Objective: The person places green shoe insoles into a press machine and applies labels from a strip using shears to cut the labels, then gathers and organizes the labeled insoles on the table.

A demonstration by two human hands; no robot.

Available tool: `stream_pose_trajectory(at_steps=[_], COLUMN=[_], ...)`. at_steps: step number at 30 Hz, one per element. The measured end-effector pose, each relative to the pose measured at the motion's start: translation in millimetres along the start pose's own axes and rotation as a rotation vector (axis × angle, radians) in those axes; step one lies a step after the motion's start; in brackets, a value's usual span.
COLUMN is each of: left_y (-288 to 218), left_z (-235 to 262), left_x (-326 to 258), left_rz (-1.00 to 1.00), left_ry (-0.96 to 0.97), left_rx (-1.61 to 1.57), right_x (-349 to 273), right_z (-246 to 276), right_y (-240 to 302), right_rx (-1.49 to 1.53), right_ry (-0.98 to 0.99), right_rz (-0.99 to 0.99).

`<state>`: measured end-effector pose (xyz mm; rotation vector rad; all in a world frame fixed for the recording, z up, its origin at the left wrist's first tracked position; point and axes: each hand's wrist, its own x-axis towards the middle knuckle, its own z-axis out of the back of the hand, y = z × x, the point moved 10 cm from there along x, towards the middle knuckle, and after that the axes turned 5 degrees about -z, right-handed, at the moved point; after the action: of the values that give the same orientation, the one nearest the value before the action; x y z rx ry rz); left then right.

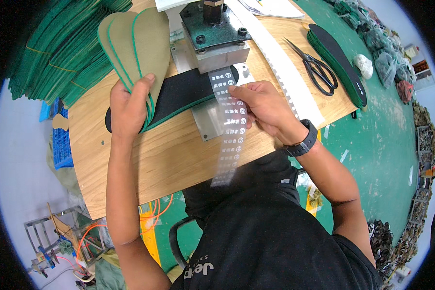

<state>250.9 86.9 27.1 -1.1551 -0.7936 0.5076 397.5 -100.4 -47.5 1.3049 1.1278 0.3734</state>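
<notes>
Black shirt (275,237): nearest the camera, close to the near edge of the bench (99,164); probably so both arms reach the press (216,29) easily.
Left grip (131,107): closed on a fan of tan-faced, green-edged insoles (154,43), thumb on top; perhaps kept in hand to spare a reach to the tall green stack (58,48).
Black insole (183,94): flat across a metal plate (205,126), right end at the press; left end just under the left grip (whether those fingers bear on it, I cannot tell).
Right grip (268,108): closed, thumb and fingers pinching the printed clear strip (230,131) by its right edge; seemingly to hold it straight.
Strip: over the insole's right end, upper part just below the press block, lower end hanging past the bench edge; it runs left of the right grip, well apart from the left.
Scissors (306,57): on the bench beyond the right grip; likely parked clear of the strip.
</notes>
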Motion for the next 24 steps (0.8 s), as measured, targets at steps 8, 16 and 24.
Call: stream_pose_trajectory(at_steps=[8,16,24], left_y=[-5,-25,-27], left_z=[-8,-54,-56], left_x=[-5,-15,-17], left_rz=[-0.059,-0.269,-0.351], left_ry=[0.070,0.361,0.339], left_rx=[0.222,0.669,0.827], right_x=[2,1,-4], right_z=[-3,-3,-4], right_y=[-1,2,6], right_rx=[-0.054,-0.097,-0.039], right_ry=[-0.037,-0.076,0.018], right_rz=[-0.019,-0.008,0.088])
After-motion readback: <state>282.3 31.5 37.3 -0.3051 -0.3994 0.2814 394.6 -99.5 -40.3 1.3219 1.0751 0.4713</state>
